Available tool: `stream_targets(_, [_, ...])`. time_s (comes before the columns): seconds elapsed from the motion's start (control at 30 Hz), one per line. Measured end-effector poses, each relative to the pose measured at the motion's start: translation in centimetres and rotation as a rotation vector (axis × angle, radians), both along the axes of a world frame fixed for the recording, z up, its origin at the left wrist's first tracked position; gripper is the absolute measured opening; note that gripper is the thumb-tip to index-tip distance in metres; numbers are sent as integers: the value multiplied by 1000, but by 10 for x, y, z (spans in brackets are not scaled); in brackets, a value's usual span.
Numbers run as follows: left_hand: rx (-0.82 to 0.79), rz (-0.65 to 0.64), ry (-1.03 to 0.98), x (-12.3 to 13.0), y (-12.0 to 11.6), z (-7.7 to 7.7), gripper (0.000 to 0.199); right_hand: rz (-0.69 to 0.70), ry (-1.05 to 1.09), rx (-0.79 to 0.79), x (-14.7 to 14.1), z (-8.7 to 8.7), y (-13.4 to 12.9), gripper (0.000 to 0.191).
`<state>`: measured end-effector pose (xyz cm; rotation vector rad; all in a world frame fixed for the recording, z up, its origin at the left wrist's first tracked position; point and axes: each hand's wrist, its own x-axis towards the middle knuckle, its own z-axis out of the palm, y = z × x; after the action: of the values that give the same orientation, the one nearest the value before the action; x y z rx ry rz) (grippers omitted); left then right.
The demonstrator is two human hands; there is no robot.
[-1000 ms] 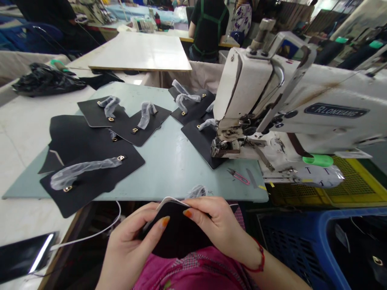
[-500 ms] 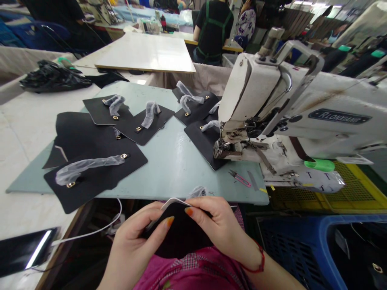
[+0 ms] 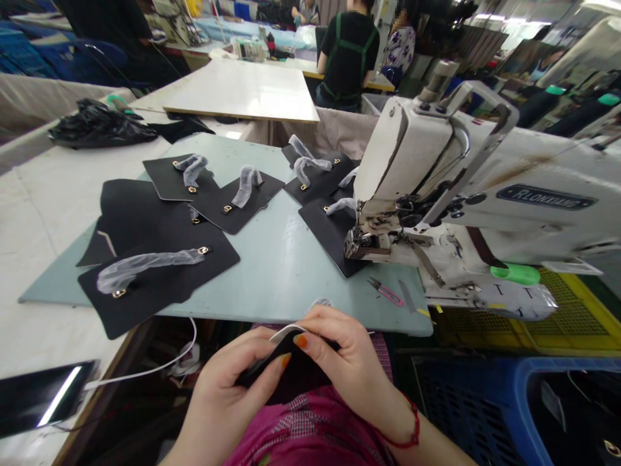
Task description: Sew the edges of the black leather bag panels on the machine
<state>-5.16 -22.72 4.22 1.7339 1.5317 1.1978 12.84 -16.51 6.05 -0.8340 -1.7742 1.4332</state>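
Over my lap, my left hand (image 3: 242, 378) and my right hand (image 3: 339, 353) pinch the edge of a black panel (image 3: 298, 372) between thumbs and fingers. The held edge is bent and shows a pale underside. Part of a plastic-wrapped strip (image 3: 321, 302) peeks out behind my right hand. On the pale green board (image 3: 272, 272) lie black panels with wrapped handles and gold buckles, one at the near left (image 3: 160, 278) and another in the middle (image 3: 242, 197). A further panel (image 3: 325, 233) lies partly beneath the sewing machine head.
The white sewing machine (image 3: 485, 175) stands on the right. Pink snips (image 3: 387, 292) lie near the board's front edge. A phone (image 3: 43, 395) with a white cable is at left, a blue basket (image 3: 509, 388) at lower right. A person (image 3: 348, 52) is farther off.
Both hands still hold the panel; they have drawn slightly closer together, and less of its dark face shows. The whole view has shifted a little.
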Motion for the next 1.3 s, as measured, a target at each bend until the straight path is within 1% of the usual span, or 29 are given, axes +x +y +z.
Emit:
stream_targets(0.2, [12,1,22,3,0,2,9,-53,23,27,-1,-3,-2,22])
stream_targets(0.4, [46,0,32,2,-1,1,7,-61,60,56,-1,-5,-2,21])
stream_targets(0.67, [126,-8,65,6,3,8,10,-71,62,34,-4,-6,-3,21])
stream_targets(0.9, [180,11,115,11,2,4,10,-140,121,82,-11,-12,-6,21])
stream_targets(1.0, [189,14,119,11,3,4,11,-165,130,76,-12,-15,-6,21])
stream_targets(1.07, [167,4,121,9,5,6,11,-149,122,58,-11,-17,-4,23])
stream_targets(1.2, [115,16,128,2,5,7,8,-56,66,61,-4,-19,3,30])
stream_targets(1.3, [105,35,116,1,5,5,7,-69,32,107,-2,-20,5,37])
